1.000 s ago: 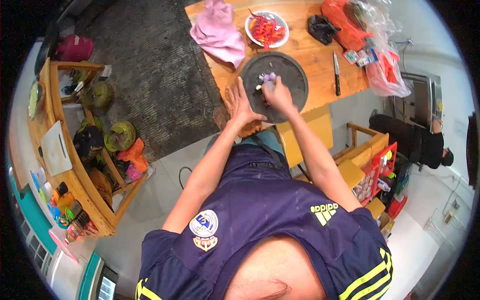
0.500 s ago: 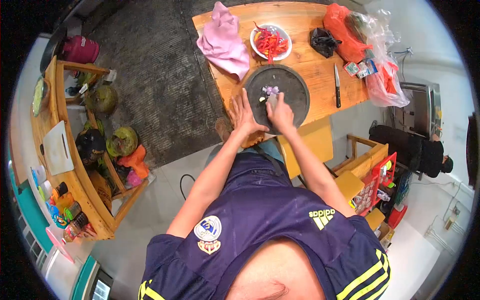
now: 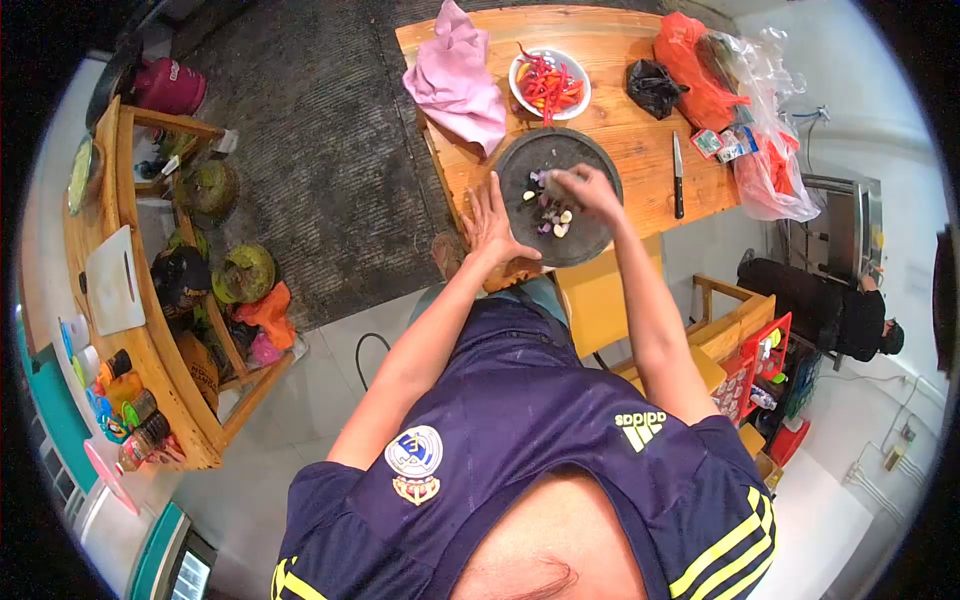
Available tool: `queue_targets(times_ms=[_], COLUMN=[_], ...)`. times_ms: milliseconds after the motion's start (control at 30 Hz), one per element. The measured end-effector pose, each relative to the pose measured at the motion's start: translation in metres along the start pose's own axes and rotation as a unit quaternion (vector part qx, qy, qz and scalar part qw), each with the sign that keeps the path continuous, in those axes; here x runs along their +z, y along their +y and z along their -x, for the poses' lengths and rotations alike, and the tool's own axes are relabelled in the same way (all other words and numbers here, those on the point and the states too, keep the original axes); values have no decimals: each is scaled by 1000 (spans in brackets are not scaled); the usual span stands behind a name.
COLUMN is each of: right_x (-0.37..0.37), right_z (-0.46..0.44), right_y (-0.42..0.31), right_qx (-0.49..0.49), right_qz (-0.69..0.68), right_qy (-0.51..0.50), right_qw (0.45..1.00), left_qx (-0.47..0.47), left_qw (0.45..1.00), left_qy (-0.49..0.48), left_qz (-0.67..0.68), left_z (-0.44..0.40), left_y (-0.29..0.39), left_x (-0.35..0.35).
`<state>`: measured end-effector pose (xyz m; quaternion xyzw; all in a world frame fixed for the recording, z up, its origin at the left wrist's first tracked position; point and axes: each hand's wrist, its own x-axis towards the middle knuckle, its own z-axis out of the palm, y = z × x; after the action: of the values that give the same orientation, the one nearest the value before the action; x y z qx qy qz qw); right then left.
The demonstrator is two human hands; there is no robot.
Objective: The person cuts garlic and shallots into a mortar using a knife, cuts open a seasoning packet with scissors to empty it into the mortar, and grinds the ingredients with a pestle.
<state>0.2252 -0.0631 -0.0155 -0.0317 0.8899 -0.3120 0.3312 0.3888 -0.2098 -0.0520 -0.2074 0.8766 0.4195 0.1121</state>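
Observation:
A round dark stone plate (image 3: 590, 160) lies at the table's front edge, with several purple and pale pieces (image 3: 552, 218) like shallot and garlic on it. My left hand (image 3: 490, 228), fingers spread, rests against the plate's left rim and holds nothing. Over the plate's right half, my right hand (image 3: 592, 190) is closed round a small greyish object, mostly hidden by the fingers, like a pestle. Behind the plate stands a white bowl (image 3: 516, 88) of red and orange chillies (image 3: 550, 84).
A pink cloth (image 3: 455, 80) lies left of the bowl. To the right are a knife (image 3: 678, 180), a black bag (image 3: 652, 88), red bags (image 3: 690, 70) and small packets (image 3: 735, 142). A person in black (image 3: 860, 318) is at the far right, near a metal appliance.
My right hand has moved up and to the right across the plate, uncovering more pieces, which now lie more spread out. My left hand keeps its place at the rim.

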Motion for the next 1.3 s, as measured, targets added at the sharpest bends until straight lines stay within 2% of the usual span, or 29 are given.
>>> queue_targets(times_ms=[33,100,133,267,300,400,500,533,600,633,667,767,800,833,900,933,1033,1100,1133,1167,1200,1267,1300], right_x=[-8,-14,-11,28,41,54,32,23,42,58,65,53,41,18,37,58,73,54,36,26,42,72,66], right_z=[-9,-27,-30,2,19,46,2,-2,9,26,52,26,10,10,7,29,54,28,7,-12,15,59,56], right_y=[-9,-13,-15,-8,-9,-16,-6,-3,8,15,-2,2,3,-8,19,11,6,-4,2,16,16,-3,-7], right_qx=[-1,-126,-121,-141,-114,-93,-107,-100,-122,-128,-126,-98,-109,-48,-91,-124,-124,-94,-113,-80,-93,-133,-128], right_qz=[-7,94,149,212,264,270,226,159,163,163,201,180,161,59,35,122,208,158,114,48,103,221,213], right_qy=[8,91,86,110,103,88,89,61,135,165,155,175,146,64,121,176,160,199,141,87,118,143,151], right_qw=[1000,983,978,961,952,954,964,980,970,964,959,963,970,995,988,969,957,963,977,992,983,955,957], left_qx=[2,2,5,-2,-3,-3,0,-3,-24,-6,-3,14,-1,4,9,-9,7,1,14,24,-9,10,1], left_qw=[1000,1000,1000,1000,1000,1000,999,1000,999,1000,1000,999,1000,1000,1000,1000,999,999,999,998,999,999,1000], left_qy=[6,6,9,1,-3,9,6,0,-14,1,5,28,12,10,20,4,7,0,10,19,-10,8,5], left_qz=[0,-1,-2,-3,0,27,34,30,22,5,9,23,19,18,18,6,38,48,52,54,34,37,29], left_z=[-3,1,-1,2,0,0,2,6,1,0,1,3,2,4,1,1,2,8,3,2,2,1,-2], left_y=[1,1,2,0,1,-1,2,1,4,-1,-1,-1,0,1,-1,2,1,2,-1,-3,3,-3,-4], left_x=[-2,-1,-1,-1,0,3,0,2,-2,0,0,2,0,2,2,-1,-2,4,5,3,-4,2,5])
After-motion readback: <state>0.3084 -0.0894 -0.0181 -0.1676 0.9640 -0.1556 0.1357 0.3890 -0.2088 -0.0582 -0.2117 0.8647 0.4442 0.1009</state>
